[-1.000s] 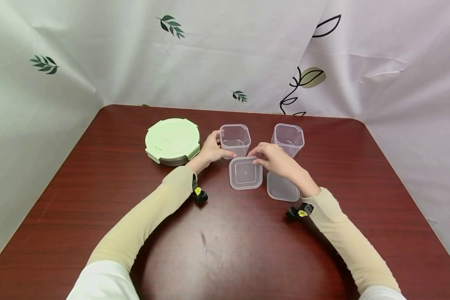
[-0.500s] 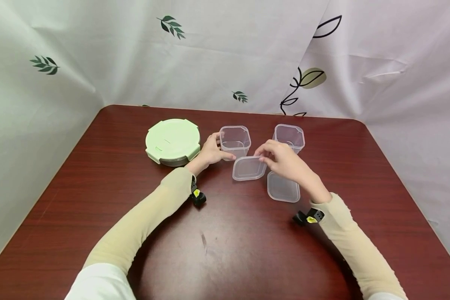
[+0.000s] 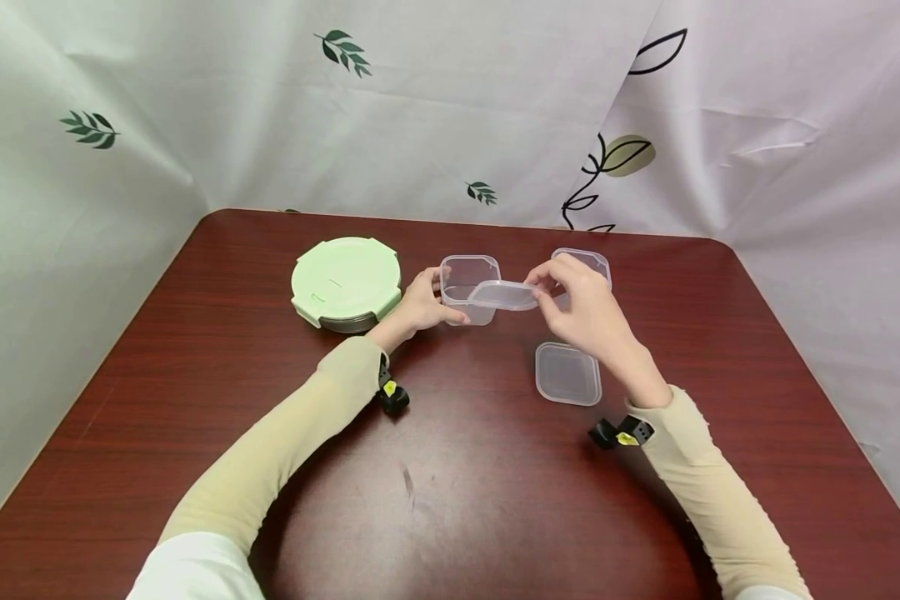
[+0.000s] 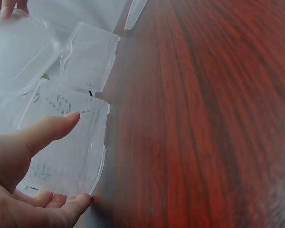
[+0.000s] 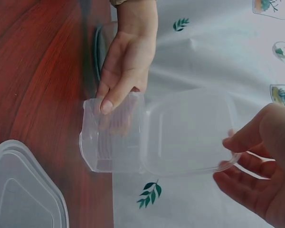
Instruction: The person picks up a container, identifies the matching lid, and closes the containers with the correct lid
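Note:
My left hand (image 3: 422,302) holds a clear square plastic container (image 3: 480,315) from its left side. In the left wrist view, the thumb lies across the near wall of this container (image 4: 73,154) and the fingers curl round its base. A clear square lid (image 3: 504,295) is pinched at its right edge between thumb and fingers of my right hand (image 3: 587,307). It hangs tilted, overlapping the container's near rim in the head view. From the right wrist, the lid (image 5: 190,135) appears beside the top of the container (image 5: 115,154), which stands on the table.
A second clear container (image 3: 591,260) stands behind my right hand, partly hidden by it. Another clear lid (image 3: 567,375) lies flat nearer me. A round container with a light green clip lid (image 3: 345,279) is left of my left hand. A patterned cloth (image 3: 435,108) hangs behind the table.
My right hand has lifted the lid off the table, tilting it and moving it up and away from me toward the container. My left hand stays at the container.

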Demonstrator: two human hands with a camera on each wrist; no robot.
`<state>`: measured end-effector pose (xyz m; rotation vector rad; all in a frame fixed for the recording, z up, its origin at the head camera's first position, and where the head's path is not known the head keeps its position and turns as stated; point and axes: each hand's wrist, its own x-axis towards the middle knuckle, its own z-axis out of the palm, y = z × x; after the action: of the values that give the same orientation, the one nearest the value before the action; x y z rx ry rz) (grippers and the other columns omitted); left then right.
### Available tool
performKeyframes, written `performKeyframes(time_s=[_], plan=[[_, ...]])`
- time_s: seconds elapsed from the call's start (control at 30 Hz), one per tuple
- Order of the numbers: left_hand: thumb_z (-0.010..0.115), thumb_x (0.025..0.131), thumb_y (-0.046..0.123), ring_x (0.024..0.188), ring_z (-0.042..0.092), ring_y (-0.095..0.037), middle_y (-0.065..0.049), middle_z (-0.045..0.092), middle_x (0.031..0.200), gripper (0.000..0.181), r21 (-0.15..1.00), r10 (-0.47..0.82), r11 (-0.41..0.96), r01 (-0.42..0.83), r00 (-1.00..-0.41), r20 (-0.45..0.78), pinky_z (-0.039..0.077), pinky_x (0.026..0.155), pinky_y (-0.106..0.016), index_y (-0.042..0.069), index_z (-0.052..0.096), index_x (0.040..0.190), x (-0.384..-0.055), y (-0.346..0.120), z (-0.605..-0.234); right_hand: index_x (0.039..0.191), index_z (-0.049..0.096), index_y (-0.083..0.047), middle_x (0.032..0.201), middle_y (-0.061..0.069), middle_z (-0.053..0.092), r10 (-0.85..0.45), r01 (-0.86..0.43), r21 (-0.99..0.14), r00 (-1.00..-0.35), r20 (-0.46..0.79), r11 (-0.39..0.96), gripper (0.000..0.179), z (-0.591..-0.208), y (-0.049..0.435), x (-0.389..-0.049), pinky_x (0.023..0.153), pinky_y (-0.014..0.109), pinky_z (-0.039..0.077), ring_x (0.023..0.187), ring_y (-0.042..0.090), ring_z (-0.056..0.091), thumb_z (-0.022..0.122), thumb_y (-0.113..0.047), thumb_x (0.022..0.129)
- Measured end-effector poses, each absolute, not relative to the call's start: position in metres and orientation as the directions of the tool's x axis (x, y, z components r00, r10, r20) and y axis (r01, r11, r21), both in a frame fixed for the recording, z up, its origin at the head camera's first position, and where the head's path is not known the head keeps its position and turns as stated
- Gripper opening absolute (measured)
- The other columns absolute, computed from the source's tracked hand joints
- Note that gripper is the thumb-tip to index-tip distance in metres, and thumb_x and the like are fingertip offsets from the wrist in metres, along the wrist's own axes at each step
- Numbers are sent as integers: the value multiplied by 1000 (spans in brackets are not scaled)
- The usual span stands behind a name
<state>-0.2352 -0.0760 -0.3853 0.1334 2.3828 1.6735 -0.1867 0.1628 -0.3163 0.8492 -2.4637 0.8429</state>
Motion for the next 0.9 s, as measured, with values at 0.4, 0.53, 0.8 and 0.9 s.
performKeyframes(time_s=[0.4, 0.53, 0.8, 0.9], plan=[[83, 65, -3, 129, 50, -30, -18, 44, 142, 90, 940, 207, 336, -55, -970, -131, 44, 105, -39, -1, 36, 141, -235, -77, -383, 88, 67, -4, 80, 6, 60, -479, -792, -228, -541, 691, 566, 12, -321, 144, -197, 71, 27, 43, 78, 20, 53, 62, 3, 80], [85, 63, -1, 129, 49, -29, -18, 47, 140, 91, 931, 201, 362, -54, -970, -134, 44, 106, -38, -1, 37, 141, -235, -77, -383, 83, 66, -5, 81, 5, 61, -527, -819, -130, -473, 706, 560, 10, -329, 138, -202, 71, 32, 49, 79, 21, 55, 64, 2, 76], [86, 62, -1, 126, 52, -29, -17, 49, 139, 91, 924, 183, 378, -60, -973, -138, 46, 103, -38, 0, 39, 140, -234, -77, -383, 80, 65, -7, 78, 4, 60, -584, -836, 21, -365, 725, 549, 16, -348, 129, -209, 57, 30, 50, 74, 22, 54, 66, 5, 70], [86, 62, 0, 123, 54, -29, -16, 49, 139, 91, 918, 178, 391, -68, -973, -147, 47, 101, -38, 2, 39, 140, -234, -76, -382, 80, 64, -7, 77, 5, 59, -609, -836, 71, -335, 719, 544, 16, -353, 128, -209, 54, 30, 49, 72, 22, 54, 65, 5, 69]])
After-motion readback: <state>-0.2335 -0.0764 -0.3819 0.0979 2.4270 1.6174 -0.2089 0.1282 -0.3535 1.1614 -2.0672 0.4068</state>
